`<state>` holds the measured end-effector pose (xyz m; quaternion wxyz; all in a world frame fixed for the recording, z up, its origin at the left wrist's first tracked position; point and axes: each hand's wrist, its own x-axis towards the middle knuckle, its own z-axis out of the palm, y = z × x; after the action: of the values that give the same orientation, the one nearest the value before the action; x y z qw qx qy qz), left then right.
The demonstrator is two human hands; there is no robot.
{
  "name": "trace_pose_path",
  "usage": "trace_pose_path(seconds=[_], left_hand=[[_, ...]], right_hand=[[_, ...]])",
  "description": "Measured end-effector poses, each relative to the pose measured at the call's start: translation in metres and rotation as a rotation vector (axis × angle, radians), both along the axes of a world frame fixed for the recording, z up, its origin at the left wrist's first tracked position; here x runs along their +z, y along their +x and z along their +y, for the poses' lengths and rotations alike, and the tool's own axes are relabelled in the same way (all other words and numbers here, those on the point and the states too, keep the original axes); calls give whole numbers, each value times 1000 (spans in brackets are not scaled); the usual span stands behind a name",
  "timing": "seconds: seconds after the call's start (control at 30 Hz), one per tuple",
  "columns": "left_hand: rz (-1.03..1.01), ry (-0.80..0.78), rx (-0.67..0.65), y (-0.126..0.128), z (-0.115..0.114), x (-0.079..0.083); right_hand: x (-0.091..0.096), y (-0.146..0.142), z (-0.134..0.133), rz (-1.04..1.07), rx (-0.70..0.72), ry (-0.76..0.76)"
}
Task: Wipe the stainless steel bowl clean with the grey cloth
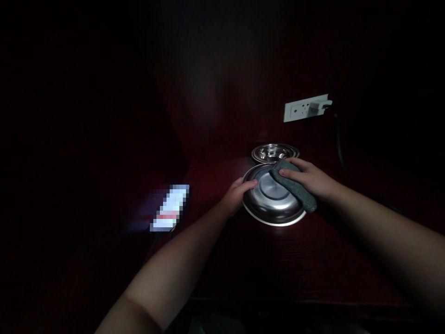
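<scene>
A shiny metal bowl (274, 206) is tipped so that its underside faces me. My left hand (238, 195) grips its left rim, thumb on the outer surface and the other fingers hidden behind. In my right hand (302, 176) a folded grey-green cloth (295, 188) is held, pressed against the bowl's upper right side, with its loose end hanging over the right rim. Just behind stand several stacked metal bowls (274, 152), open side up, partly covered by the held bowl and my right hand.
On the dark red table (278, 260), a lit phone-like screen (170, 208), blurred into blocks, lies at the left. A white wall socket (306, 109) at the back right has a plug in it, and its dark cable (339, 139) hangs down. Surroundings are very dark.
</scene>
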<state>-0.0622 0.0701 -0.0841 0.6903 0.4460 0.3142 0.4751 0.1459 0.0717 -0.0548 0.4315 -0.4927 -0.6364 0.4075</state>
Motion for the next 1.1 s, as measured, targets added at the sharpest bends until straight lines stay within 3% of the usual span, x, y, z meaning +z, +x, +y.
trace_pose_path(seconds=[1.1], left_hand=[[12,-9,5,0,1,-1]], right_hand=[[-1,1,1,-9,-2,8]])
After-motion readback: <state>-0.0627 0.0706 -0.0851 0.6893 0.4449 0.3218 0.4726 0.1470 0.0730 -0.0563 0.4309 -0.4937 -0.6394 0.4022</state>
